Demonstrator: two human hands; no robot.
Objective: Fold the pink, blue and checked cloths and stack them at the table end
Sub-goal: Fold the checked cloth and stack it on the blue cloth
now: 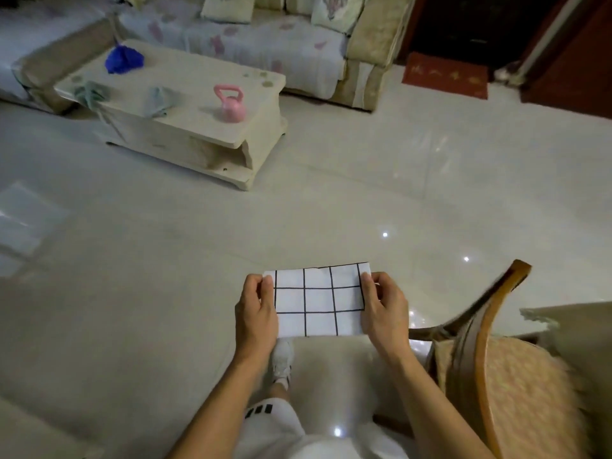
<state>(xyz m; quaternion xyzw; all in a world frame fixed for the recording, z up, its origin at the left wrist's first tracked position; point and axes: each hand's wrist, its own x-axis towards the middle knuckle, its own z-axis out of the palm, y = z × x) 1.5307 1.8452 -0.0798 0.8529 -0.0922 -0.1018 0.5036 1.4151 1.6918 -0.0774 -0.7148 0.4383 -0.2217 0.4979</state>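
A white cloth with a black checked grid (318, 301), folded into a flat rectangle, is held in the air over the pale tiled floor (364, 193), low in the view at about 6 o'clock. The left hand (256, 313) pinches its left edge, thumb on top and fingers (265, 288) curled underneath; the right hand (384, 309) pinches the right edge the same way. Well apart, at 11 o'clock, a low cream wooden table (198, 127) carries a crumpled deep-blue cloth (124, 59) at its far end, two small pale greenish crumpled cloths (92, 92) (162, 99) nearer, and a pink kettlebell (229, 104) at its near end. A floral-covered sofa (265, 44) stands behind the table. At 4 o'clock, a wooden chair with a patterned cushion (516, 376) stands just beside the right forearm. A white shoe (282, 359) shows below the cloth.
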